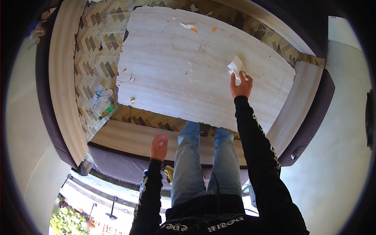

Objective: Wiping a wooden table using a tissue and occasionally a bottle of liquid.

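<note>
A pale wood-grain tabletop (176,64) with chipped edges lies before me. On its right part my right hand (242,85) grips a crumpled white tissue (236,65) with its fingertips. My left hand (159,147) is raised near the bench in front of me, fingers curled and slightly blurred; whether something small is in it cannot be made out. Orange scraps (214,29) and a torn white scrap (188,26) lie towards the far edge. A small gold-coloured thing (132,100) sits near the left front corner, and dark crumbs are scattered about.
Wood-grain benches (63,73) with dark padding surround the table. On the herringbone-patterned floor (94,61) at the left lie clear plastic cups (106,94) and a green-capped bottle (106,112). Part of another person's hand (38,31) shows at the upper left.
</note>
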A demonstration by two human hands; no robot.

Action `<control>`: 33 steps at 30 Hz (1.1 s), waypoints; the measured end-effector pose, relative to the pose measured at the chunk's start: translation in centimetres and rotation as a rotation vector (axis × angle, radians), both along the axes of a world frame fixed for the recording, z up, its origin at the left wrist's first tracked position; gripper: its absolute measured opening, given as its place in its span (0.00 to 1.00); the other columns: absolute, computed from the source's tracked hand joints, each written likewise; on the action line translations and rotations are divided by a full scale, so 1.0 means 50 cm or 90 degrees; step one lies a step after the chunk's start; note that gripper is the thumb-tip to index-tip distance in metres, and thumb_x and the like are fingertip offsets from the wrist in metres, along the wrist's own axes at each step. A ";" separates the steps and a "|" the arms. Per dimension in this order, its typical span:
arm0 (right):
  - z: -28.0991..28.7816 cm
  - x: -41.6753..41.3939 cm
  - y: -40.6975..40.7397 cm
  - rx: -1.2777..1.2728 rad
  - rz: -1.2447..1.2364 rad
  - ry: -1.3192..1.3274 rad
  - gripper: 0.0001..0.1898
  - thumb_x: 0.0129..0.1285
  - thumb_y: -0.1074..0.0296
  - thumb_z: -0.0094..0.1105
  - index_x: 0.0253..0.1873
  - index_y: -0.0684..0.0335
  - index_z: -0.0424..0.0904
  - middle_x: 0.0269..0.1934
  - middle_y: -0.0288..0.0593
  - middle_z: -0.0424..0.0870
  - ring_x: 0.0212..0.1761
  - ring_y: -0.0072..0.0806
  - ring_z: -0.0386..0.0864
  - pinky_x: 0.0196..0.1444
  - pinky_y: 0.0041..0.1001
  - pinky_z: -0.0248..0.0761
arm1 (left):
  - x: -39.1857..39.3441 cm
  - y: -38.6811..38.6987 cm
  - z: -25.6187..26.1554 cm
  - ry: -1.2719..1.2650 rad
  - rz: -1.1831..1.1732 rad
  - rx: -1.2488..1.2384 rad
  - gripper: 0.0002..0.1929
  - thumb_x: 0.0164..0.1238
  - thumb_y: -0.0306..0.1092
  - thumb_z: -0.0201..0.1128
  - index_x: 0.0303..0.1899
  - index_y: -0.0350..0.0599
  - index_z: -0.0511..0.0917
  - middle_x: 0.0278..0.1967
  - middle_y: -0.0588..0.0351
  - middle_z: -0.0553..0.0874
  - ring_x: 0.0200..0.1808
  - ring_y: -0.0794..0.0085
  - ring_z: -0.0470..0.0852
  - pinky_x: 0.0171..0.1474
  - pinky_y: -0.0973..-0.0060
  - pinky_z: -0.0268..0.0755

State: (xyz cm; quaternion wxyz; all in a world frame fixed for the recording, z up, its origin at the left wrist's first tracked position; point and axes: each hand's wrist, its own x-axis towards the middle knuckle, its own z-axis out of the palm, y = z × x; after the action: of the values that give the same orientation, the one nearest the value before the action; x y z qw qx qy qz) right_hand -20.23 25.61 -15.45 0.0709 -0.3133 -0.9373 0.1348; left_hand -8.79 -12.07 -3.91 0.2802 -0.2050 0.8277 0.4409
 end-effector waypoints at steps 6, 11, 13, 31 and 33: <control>-0.006 0.002 0.030 -0.061 -0.005 -0.028 0.14 0.56 0.60 0.61 0.47 0.53 0.82 0.45 0.47 0.72 0.46 0.43 0.74 0.49 0.38 0.70 | -0.433 0.201 -0.176 0.383 -0.206 -0.028 0.11 0.57 0.39 0.65 0.36 0.43 0.78 0.31 0.51 0.81 0.35 0.57 0.80 0.40 0.67 0.72; -0.010 0.013 0.039 -0.105 -0.011 -0.015 0.13 0.56 0.64 0.61 0.47 0.53 0.82 0.46 0.45 0.73 0.44 0.41 0.75 0.47 0.36 0.70 | -0.679 0.358 -0.206 0.379 -0.286 -0.252 0.20 0.53 0.49 0.66 0.46 0.54 0.76 0.43 0.54 0.78 0.48 0.58 0.76 0.49 0.61 0.68; -0.005 0.017 0.040 -0.118 0.004 -0.006 0.12 0.56 0.66 0.61 0.47 0.52 0.82 0.46 0.45 0.73 0.44 0.42 0.75 0.46 0.36 0.70 | -0.710 0.399 -0.207 0.379 -0.308 -0.340 0.22 0.52 0.51 0.66 0.48 0.57 0.74 0.47 0.55 0.77 0.52 0.58 0.74 0.51 0.58 0.66; 0.031 0.011 0.041 -0.159 -0.006 0.011 0.13 0.57 0.67 0.60 0.48 0.55 0.80 0.48 0.43 0.72 0.46 0.42 0.73 0.46 0.36 0.72 | -0.775 0.618 -0.210 0.061 -0.713 -0.217 0.16 0.57 0.37 0.59 0.48 0.51 0.72 0.47 0.43 0.79 0.52 0.52 0.77 0.54 0.59 0.69; 0.034 0.010 0.035 -0.140 -0.002 0.020 0.13 0.58 0.65 0.60 0.48 0.56 0.80 0.49 0.45 0.71 0.46 0.43 0.73 0.46 0.37 0.71 | -0.779 0.601 -0.216 0.376 -0.569 -0.212 0.16 0.57 0.38 0.59 0.48 0.51 0.73 0.53 0.43 0.74 0.56 0.50 0.71 0.55 0.57 0.66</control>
State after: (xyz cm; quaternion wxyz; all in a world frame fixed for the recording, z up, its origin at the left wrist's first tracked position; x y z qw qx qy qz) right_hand -19.71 27.35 -13.76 0.0507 -0.3189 -0.9150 0.2418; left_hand -47.73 17.95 -14.72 0.1599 0.2566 0.9358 0.1813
